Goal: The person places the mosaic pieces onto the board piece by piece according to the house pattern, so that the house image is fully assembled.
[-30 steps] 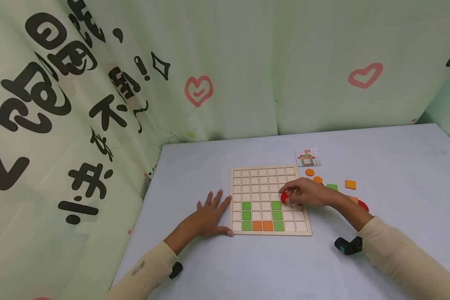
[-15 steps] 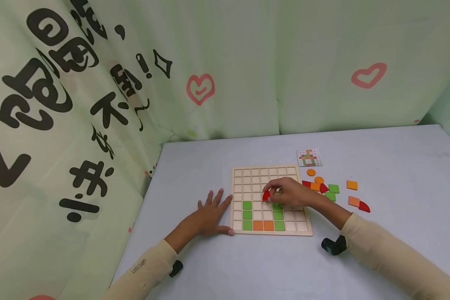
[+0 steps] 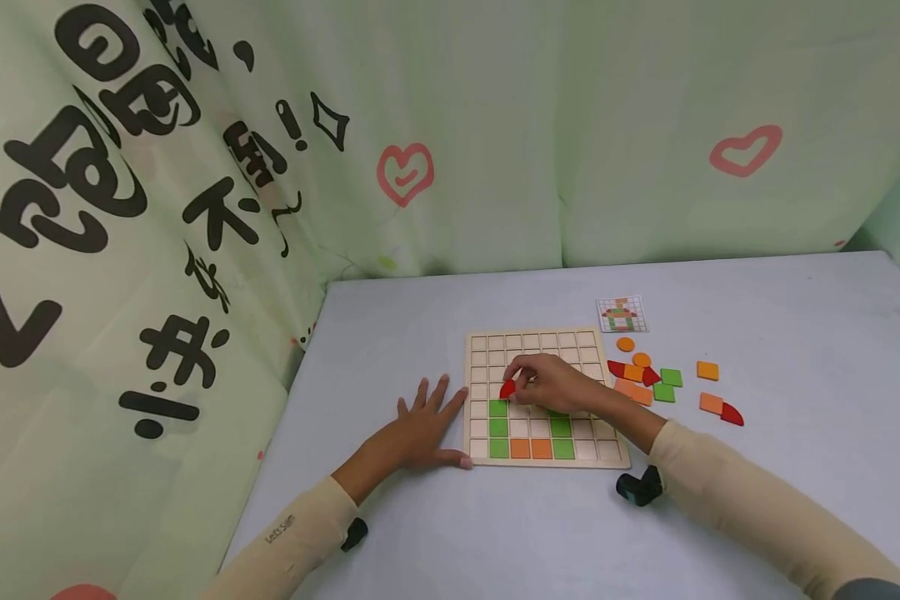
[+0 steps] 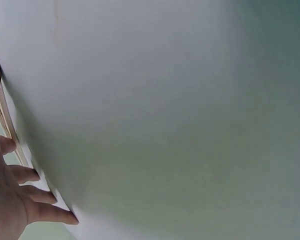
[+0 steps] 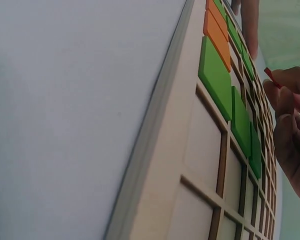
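Note:
A wooden grid board (image 3: 482,340) lies flat on the table, holding green square tiles (image 3: 498,427) in two upright columns and two orange square tiles (image 3: 531,449) between their lower ends. My right hand (image 3: 551,383) pinches a red quarter-round tile (image 3: 507,389) between thumb and fingers, over the board just above the left green column. In the right wrist view the red tile (image 5: 273,78) shows edge-on, apart from the board. My left hand (image 3: 420,429) lies with fingers spread on the table, fingertip and thumb touching the board's left edge; the left wrist view shows its straight fingers (image 4: 42,210).
Right of the board lie loose tiles: orange discs (image 3: 626,343), green squares (image 3: 671,377), an orange square (image 3: 707,370) and a red quarter-round (image 3: 732,414) among them. A pattern card (image 3: 622,314) lies behind the board's right corner. A printed curtain (image 3: 480,167) hangs behind the table.
My right hand has moved left across the board with the red tile, from the right green column to the left one. The left hand stays at the board's edge.

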Tool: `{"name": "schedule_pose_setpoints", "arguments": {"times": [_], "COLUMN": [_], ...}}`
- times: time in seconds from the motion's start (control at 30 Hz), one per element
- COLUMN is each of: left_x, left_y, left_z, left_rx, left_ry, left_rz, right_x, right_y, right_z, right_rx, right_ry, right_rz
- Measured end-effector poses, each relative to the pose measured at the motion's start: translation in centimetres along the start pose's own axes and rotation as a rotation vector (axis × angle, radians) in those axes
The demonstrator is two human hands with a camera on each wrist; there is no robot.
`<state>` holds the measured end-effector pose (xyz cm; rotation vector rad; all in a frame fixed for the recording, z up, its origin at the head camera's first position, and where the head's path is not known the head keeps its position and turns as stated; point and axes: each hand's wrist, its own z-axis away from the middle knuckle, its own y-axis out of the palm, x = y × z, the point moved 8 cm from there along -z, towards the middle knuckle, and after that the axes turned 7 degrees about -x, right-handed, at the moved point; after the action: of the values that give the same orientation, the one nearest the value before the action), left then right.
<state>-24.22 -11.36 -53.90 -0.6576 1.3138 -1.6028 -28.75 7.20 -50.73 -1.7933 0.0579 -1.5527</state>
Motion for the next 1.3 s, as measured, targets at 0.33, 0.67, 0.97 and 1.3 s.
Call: {"name": "schedule_pose_setpoints", "arguments": {"times": [0.33,0.67,0.97,1.3], "left_x": [0.0,-0.1,0.0,-0.1], "left_y": [0.1,0.2,0.1,-0.2], "left_z": [0.1,0.1,0.0,0.3], "left_rx": [-0.013,-0.013,-0.008,-0.001], "left_ry": [0.020,0.034,0.032,0.025], "left_rz": [0.017,0.026,0.024,0.037], "right_x": [0.2,0.6,0.9,0.9], "right_y": [1.4,2.6,2.7,2.9], "right_z": [-1.6,-2.4,-2.6,-2.7], "right_rx": [-0.050,-0.084,-0.100,-0.109], "right_ry": [0.037,0.056,0.072,0.078], "right_rz": [0.065,0.156,0.235,0.208]}}
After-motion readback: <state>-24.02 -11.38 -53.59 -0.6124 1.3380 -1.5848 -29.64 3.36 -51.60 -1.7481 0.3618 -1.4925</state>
